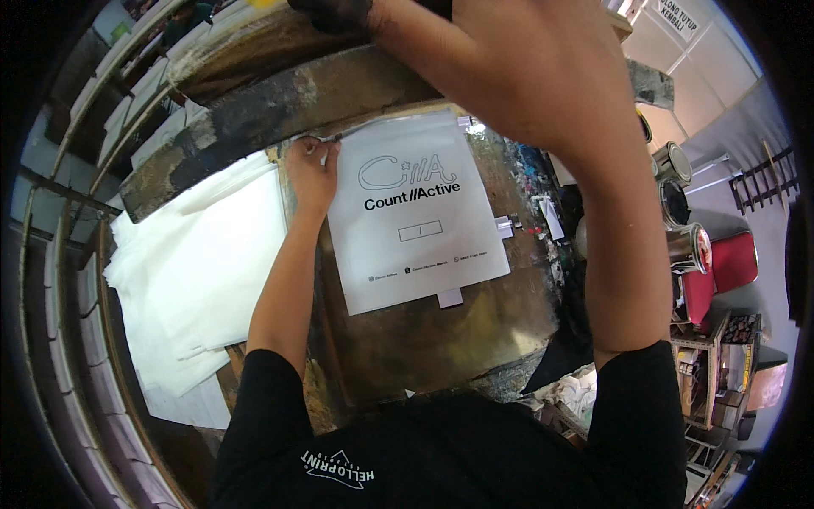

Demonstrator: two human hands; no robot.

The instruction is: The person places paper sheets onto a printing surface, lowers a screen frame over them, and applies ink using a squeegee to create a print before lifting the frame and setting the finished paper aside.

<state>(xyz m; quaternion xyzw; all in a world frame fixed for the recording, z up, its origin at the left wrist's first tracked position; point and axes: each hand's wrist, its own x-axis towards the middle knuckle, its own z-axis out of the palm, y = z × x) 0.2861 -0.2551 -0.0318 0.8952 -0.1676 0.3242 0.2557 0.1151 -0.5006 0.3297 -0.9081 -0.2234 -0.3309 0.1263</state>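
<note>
Evidently the white stack (199, 263) at left is the unprinted part, since its top face shows no ink, though glare makes that uncertain. Just right of it, the left hand (311, 180) appears to pinch the far left corner of the printed sheet (420, 212), which lies face up in the middle; its black outlined logo, bold line, small box and bottom row look complete, yet the sheet has not left the board. Farther right, the right hand (530, 68) is raised beyond the sheet, its fingers cut off by the far edge of view, so I cannot tell whether it grips anything. Around them, again from the left, stands a rack (103, 305) of thin rails bearing pale sheets; a worn, stained wooden beam (280, 106) crosses the far side; the brown board (441, 356) under the sheet is smeared, with pale tabs (504, 226) beside the sheet's edges and paint spots to the right; then come metal cans (682, 248) and a red chair (734, 259).
</note>
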